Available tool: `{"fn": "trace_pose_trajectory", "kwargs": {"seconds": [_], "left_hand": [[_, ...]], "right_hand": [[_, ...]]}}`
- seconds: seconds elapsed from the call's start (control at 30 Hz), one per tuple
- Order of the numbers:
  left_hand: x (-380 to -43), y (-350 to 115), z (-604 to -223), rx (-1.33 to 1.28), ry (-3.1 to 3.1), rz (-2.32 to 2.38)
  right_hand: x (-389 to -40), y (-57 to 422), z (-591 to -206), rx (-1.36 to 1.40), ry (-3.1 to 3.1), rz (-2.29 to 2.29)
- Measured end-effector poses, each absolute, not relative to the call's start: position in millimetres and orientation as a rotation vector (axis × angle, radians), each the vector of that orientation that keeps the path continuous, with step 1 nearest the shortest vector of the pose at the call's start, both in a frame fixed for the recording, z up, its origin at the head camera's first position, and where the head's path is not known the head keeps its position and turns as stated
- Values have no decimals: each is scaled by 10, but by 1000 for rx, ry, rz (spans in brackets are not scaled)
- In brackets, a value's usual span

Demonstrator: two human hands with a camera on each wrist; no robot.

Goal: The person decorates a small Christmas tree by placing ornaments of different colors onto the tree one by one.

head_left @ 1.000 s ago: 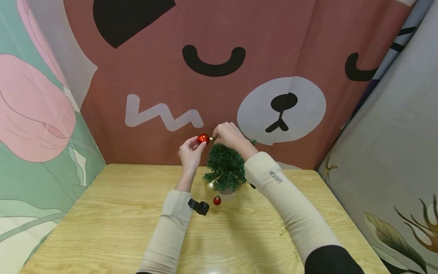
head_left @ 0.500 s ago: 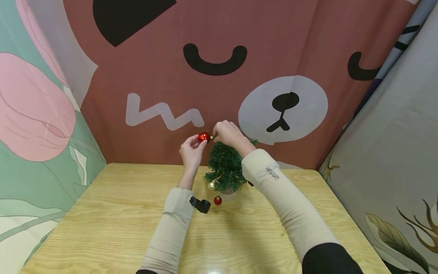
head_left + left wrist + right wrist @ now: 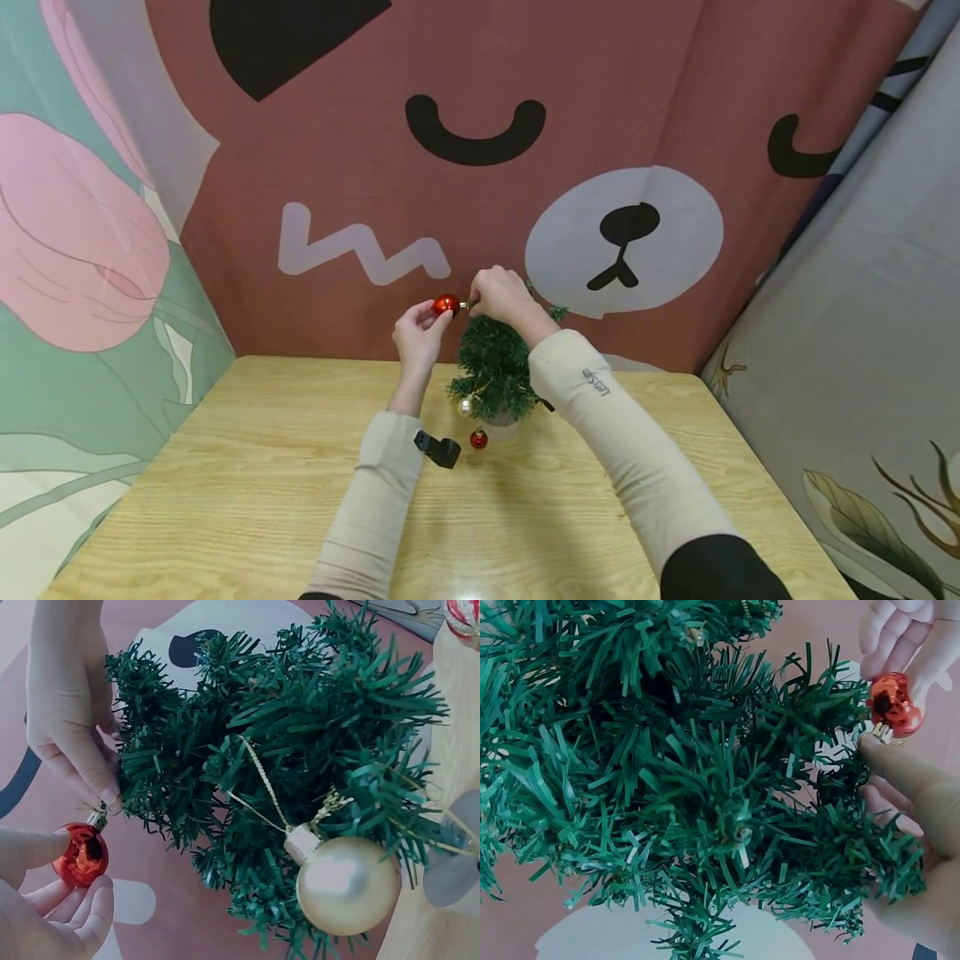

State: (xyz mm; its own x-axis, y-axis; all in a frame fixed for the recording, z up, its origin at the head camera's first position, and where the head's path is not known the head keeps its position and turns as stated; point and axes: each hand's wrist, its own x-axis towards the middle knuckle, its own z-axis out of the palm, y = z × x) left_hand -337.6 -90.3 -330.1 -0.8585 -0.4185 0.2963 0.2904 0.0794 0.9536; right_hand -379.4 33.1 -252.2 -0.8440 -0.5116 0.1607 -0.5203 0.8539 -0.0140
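My left hand (image 3: 417, 337) pinches a shiny red Christmas ball (image 3: 446, 305) between thumb and fingers, its gold cap turned to the right. My right hand (image 3: 501, 293) pinches the ball's gold cord (image 3: 112, 802) beside that cap, at the upper left of a small green Christmas tree (image 3: 491, 362). Tree needles hide part of the right fingers in the right wrist view. On a lower branch hangs a pale gold ball (image 3: 349, 885) by its cord. Another red ball (image 3: 478, 438) sits low in front of the tree's pot (image 3: 501, 429).
The tree stands towards the back of a wooden table (image 3: 262, 467). Behind rises a reddish-brown cloth (image 3: 360, 167) with a bear face; printed cloths flank both sides. A red-and-white ornament (image 3: 465, 619) shows at the left wrist view's corner.
Both hands keep their hold on the red ball and its cord, with only slight shifts. The head view has moved a little.
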Motion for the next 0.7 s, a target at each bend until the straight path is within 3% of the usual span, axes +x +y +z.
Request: {"fn": "trace_pose_trajectory", "kwargs": {"seconds": [0.7], "left_hand": [[-3423, -860, -3376, 125, -1877, -1944]], "right_hand": [[-3796, 300, -2575, 624, -2913, 232]]}}
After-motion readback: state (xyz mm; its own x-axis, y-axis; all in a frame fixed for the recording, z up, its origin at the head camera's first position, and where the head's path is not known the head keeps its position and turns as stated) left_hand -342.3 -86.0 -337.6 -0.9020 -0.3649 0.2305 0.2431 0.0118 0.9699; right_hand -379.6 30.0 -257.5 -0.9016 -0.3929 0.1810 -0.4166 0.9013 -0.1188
